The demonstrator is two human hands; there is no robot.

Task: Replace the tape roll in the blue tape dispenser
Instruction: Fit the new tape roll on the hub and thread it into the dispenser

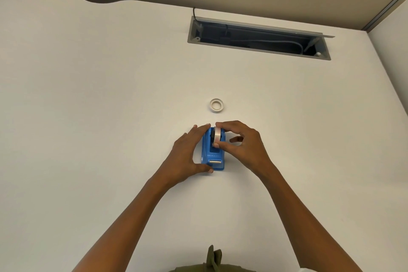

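Blue moulded plastic, glossy and hard-edged, makes up the tape dispenser (213, 150), which sits on the counter (88, 106) just below the middle of the head view, its cutter end toward the lower edge of the frame with a pale serrated strip (215, 162) across it. Upright in the cradle at its far end stands a tape roll (217, 136), a narrow translucent hoop with a slick, slightly frosted face. The right hand (240, 146) pinches that roll, thumb at its near edge and forefinger curled over the top, the other fingers loose and apart. The left hand (187, 154) braces the dispenser from the left of the frame, thumb pressed at the near corner and fingers laid along the far side, so it is closed around the body rather than lifted off it. Above them in the frame, well apart, a second roll (216, 105) lies flat on the counter, a whitish ring with an open centre; whether it is the spent one or the fresh one cannot be told. The main risk is the roll binding or seating crooked: if the hub, hidden from view, is not lined up with the cradle slots, a push or pull would tilt it. Smooth plastic on a smooth matte counter may also let the dispenser skid if the left hand's brace slackens, and a thumb straying near the serrated strip could be nicked.
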